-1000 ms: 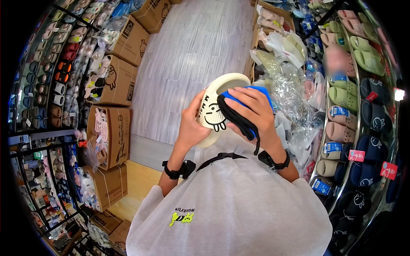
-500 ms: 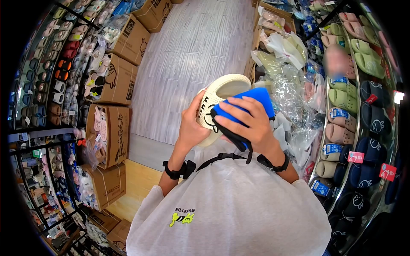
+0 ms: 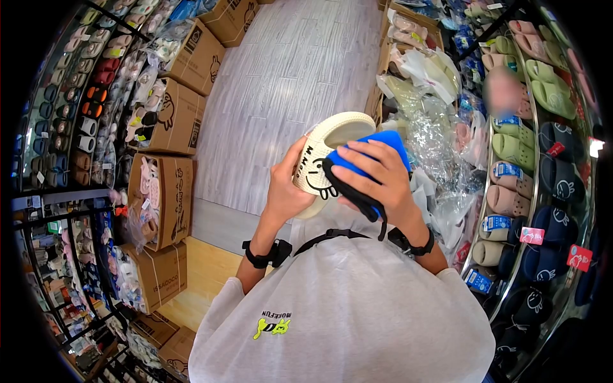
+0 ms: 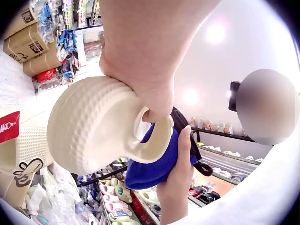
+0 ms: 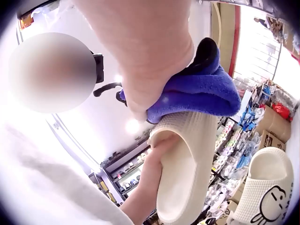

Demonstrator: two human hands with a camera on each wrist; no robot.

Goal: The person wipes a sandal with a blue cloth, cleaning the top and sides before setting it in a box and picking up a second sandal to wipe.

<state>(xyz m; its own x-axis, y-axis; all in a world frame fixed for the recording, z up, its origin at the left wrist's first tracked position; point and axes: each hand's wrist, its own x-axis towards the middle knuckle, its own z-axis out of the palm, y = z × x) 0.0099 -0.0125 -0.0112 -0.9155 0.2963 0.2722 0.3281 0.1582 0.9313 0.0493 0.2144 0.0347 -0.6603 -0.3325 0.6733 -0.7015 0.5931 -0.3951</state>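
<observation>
A cream slipper (image 3: 311,167) with black lettering and a rabbit drawing is gripped at its side by my left hand (image 3: 285,185). My right hand (image 3: 383,182) holds a blue cloth (image 3: 391,142) with black trim and a cord against the slipper's strap, its fingers curled over the cloth. In the left wrist view the slipper (image 4: 89,126) is near, with the blue cloth (image 4: 152,171) behind it. The right wrist view has the cloth (image 5: 201,93) touching the textured strap above the slipper's footbed (image 5: 180,183).
Shelves of slippers (image 3: 507,198) line the right side, beside plastic-wrapped goods (image 3: 428,127). Cardboard boxes (image 3: 165,274) and racks of footwear (image 3: 96,96) stand at the left. A grey plank floor (image 3: 281,70) lies ahead. A second cream slipper (image 5: 269,187) shows in the right wrist view.
My right hand and the cloth moved left and down over the rabbit drawing, then partly back right, uncovering some of it. My left hand keeps its grip on the slipper.
</observation>
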